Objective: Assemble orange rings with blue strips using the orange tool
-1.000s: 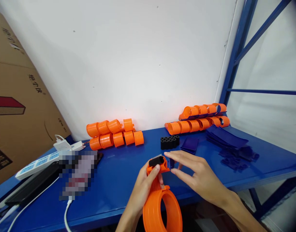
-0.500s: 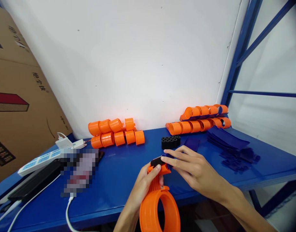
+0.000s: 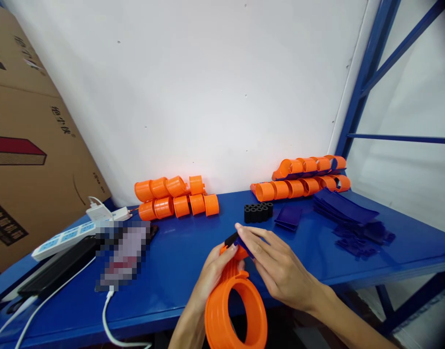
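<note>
My left hand (image 3: pixel 212 274) is closed around the stem of an orange plastic piece with a large ring (image 3: pixel 211 315) at its lower end. A black foam-like roll (image 3: pixel 230 239) sits at the upper end, by my left thumb. My right hand (image 3: pixel 280 266) has its fingers pressed together over a small dark blue plastic piece (image 3: pixel 246 246), holding it against that upper end. The fingers hide much of the blue piece. Beyond my hands stand a block of black tubes (image 3: pixel 258 213) and flat dark blue plates (image 3: pixel 288 216).
Orange rings (image 3: pixel 175 206) are stacked at the back left, and rows of orange rings (image 3: pixel 295 189) at the back right. Blue curved sheets (image 3: pixel 344 206) and small blue pieces (image 3: pixel 357 246) lie to the right. A power strip (image 3: pixel 64 241), black box (image 3: pixel 58 264) and blurred phone (image 3: pixel 124 257) with cables are left.
My right hand has moved left and turned over the upper end, bringing the blue piece against it. The orange ring has shifted slightly left and up. The flat blue plates show more fully.
</note>
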The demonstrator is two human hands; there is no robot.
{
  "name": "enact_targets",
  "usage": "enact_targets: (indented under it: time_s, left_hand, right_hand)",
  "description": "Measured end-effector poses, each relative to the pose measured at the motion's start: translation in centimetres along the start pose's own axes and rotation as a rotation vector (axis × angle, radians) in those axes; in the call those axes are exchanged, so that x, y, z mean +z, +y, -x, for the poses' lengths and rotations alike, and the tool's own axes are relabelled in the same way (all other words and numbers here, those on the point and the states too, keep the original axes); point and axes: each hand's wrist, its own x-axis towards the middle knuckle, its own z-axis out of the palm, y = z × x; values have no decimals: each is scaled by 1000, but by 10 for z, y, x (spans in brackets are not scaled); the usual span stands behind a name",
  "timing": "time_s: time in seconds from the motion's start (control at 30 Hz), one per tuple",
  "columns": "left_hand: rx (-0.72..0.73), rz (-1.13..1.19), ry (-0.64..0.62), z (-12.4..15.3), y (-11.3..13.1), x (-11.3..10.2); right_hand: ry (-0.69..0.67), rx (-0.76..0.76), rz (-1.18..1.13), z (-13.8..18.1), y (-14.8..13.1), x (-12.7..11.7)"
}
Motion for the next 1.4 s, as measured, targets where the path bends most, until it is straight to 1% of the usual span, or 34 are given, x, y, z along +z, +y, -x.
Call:
enact_targets:
  time_s: [0.1, 0.27, 0.33, 0.4, 0.53, 0.7, 0.77, 0.9, 0.93, 1.0, 1.07, 1.13, 1.3, 1.4]
  left_hand:
    - [6, 38, 48, 0, 0, 1]
    - [-7, -30, 33, 2, 0, 3]
    - [6, -36, 49, 2, 0, 3]
    - [11, -35, 40, 1, 0, 3]
    - [39, -14, 8, 0, 0, 5]
    - [98, -42, 53, -1, 0, 6]
    - [97, -39, 67, -2, 0, 5]
    - [98, -17, 73, 0, 0, 5]
    - [97, -14, 71, 1, 0, 6]
    - [95, -16, 63, 3, 0, 9]
    - [103, -26, 48, 5, 1, 11]
    - [119, -33, 40, 5, 2, 12]
    - [105, -49, 67, 3, 4, 10]
    - [108, -55, 67, 3, 4, 9]
  right_hand:
    - [-19, 38, -62, 4, 0, 5]
    - [100, 36, -115, 4, 7, 15]
    - [136, 38, -121, 2, 8, 18]
    - [153, 53, -130, 1, 5, 21]
    - [147, 113, -159, -1, -3, 27]
    - [199, 205, -213, -3, -6, 38]
    - [168, 203, -246, -6, -4, 37]
    - [29, 204, -326, -9, -1, 26]
    - [11, 213, -351, -9, -1, 24]
    - [44, 240, -401, -7, -3, 22]
    - [131, 271, -438, -6, -6, 25]
    - [186, 295, -467, -7, -10, 29]
    - [223, 354, -529, -14, -11, 34]
    - [196, 329, -517, -15, -10, 32]
